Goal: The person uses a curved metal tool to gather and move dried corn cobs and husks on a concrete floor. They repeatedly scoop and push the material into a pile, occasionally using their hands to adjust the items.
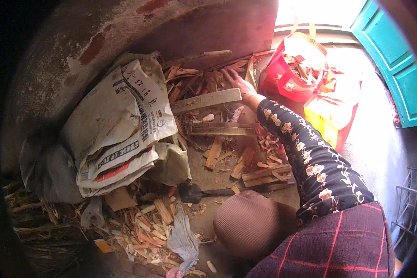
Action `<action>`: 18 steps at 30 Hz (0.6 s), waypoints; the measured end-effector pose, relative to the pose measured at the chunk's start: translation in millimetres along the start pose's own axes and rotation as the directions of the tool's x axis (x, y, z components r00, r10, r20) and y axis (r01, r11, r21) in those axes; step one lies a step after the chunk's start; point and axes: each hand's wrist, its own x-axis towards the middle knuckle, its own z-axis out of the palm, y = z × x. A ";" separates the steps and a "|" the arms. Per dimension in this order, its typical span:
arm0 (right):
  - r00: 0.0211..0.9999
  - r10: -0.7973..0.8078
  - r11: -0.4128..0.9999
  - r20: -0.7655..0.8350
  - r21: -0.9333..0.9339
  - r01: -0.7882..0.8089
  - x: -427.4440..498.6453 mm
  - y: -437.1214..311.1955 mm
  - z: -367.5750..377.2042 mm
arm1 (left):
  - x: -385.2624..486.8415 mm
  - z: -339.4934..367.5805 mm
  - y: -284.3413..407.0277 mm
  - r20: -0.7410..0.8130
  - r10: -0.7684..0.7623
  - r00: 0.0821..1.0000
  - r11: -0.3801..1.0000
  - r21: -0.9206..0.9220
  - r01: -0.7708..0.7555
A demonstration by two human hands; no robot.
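Observation:
My right hand reaches out to split wood pieces heaped by the wall. Its fingers look slightly spread, with nothing plainly held; their tips touch or hover over the heap. A squared wooden bar ends just beside the wrist, and another wooden bar lies nearer. At the bottom edge, only the fingertips of my left hand show, pinching the lower end of a crumpled grey cloth or plastic sheet. Under and beside that sheet lie many corn cobs and wood chips.
Printed woven sacks lean at left, beside a dark bag and dry stalks. A red bag of wood scraps and a red-and-yellow bag stand at right, near a teal door. A dark shovel-like blade lies mid-floor.

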 end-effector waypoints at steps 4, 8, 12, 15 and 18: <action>0.997 -0.075 0.879 0.026 0.473 0.054 34.5 -2.7 27.9 | -0.7 4.7 4.4 0.102 0.100 0.990 0.985 0.128 -0.113; 0.968 0.212 0.664 0.133 0.707 -0.243 12.6 -10.5 35.5 | 4.0 5.2 18.5 0.118 0.056 0.991 0.990 0.125 -0.071; 0.849 0.442 0.343 0.290 0.820 -0.458 -35.2 -21.3 5.0 | 15.1 8.4 24.5 0.131 0.064 0.989 0.990 0.120 -0.080; 0.825 0.259 0.658 0.502 0.533 -0.531 -54.1 -41.1 -28.7 | 26.0 11.7 26.7 0.120 0.008 0.993 0.996 0.091 -0.019; 0.836 -0.013 0.693 0.548 0.608 -0.387 -64.7 -46.0 -54.4 | 33.9 14.1 35.5 0.119 -0.016 0.993 0.998 0.070 0.008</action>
